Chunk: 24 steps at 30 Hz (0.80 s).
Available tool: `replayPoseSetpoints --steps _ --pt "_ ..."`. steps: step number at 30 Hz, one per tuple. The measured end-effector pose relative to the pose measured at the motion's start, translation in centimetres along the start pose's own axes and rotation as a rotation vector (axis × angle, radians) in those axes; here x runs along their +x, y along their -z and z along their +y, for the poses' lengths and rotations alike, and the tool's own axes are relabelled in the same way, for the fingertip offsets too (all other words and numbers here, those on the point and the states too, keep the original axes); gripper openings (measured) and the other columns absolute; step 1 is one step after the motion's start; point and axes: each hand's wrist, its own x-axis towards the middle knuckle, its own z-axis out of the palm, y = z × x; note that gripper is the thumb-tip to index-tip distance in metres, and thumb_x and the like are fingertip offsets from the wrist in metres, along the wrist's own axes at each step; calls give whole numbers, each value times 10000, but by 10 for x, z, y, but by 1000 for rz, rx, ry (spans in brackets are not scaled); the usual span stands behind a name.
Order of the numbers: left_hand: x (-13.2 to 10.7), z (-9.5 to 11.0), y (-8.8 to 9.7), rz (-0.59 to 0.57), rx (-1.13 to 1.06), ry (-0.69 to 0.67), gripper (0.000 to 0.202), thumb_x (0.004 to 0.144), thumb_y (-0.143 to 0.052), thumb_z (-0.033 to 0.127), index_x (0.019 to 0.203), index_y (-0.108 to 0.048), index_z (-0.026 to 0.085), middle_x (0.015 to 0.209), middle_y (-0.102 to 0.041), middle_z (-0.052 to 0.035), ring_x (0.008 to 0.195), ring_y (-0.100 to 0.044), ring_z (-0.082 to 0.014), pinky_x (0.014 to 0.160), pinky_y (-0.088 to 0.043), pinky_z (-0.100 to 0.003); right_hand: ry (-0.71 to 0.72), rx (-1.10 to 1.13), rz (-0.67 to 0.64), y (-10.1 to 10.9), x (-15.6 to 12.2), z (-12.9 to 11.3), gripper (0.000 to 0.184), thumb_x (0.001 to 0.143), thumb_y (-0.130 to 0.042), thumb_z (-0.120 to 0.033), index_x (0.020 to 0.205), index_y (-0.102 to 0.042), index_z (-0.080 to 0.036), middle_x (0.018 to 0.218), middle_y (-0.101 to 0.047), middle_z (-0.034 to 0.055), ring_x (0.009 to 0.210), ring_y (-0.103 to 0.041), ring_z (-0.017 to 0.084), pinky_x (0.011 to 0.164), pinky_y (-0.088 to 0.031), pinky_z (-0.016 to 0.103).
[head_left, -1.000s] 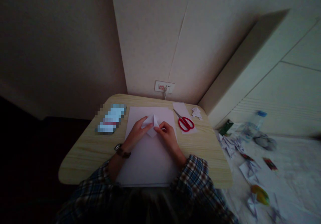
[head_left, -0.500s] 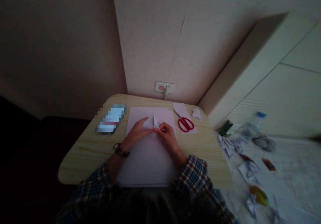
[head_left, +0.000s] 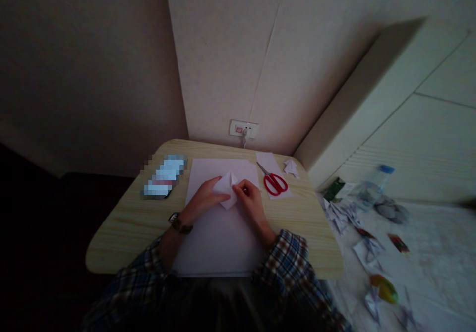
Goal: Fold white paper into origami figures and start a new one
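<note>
A small folded white paper piece (head_left: 228,189) lies on a large white sheet (head_left: 219,238) spread over a light wooden table (head_left: 122,228). My left hand (head_left: 203,199) presses on the folded paper's left side, fingers curled onto it. My right hand (head_left: 252,200) pinches the paper's right edge with bent fingers. A watch sits on my left wrist. Both sleeves are plaid.
Red-handled scissors (head_left: 274,182) rest on a paper strip to the right, with a small folded paper figure (head_left: 291,167) beyond them. A blurred-out flat object (head_left: 163,177) lies at the left. A wall socket (head_left: 243,129) is behind. Paper scraps and a bottle (head_left: 374,186) lie on the bed at right.
Both hands have shifted slightly on the folded paper; its lower flap now points down and right, and my right fingers have closed tighter on its edge.
</note>
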Motion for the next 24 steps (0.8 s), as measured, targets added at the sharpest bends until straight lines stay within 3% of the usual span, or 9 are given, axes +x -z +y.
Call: replayPoseSetpoints --steps 6,10,18,24 --pt "0 -1 -1 -19 21 -68 408 573 -687 212 970 -611 159 993 -675 -69 930 -624 -253 821 -479 -336 -23 30 -12 1 3 1 211 692 -602 -410 727 -548 -209 652 -532 -34 593 -482 126 564 -399 240" --pt "-1 -1 -2 -68 26 -63 464 554 -681 228 999 -568 167 1049 -643 -58 1024 -588 -263 914 -442 -364 -28 51 -58 3 5 2 222 684 -601 -419 720 -562 -203 652 -555 -26 591 -484 126 569 -394 243" --pt "-1 -1 -3 -137 54 -46 460 567 -643 244 1010 -551 159 1048 -634 -52 991 -588 -262 895 -450 -368 -61 58 -28 2 4 6 276 673 -609 -436 599 -477 -206 555 -444 -56 521 -383 103 492 -311 232" --pt "-1 -3 -6 -80 77 -25 420 561 -694 280 958 -608 173 966 -672 -36 937 -616 -262 841 -483 -353 -25 0 25 0 3 7 305 691 -598 -443 590 -422 -216 549 -400 -62 530 -352 107 487 -284 233"
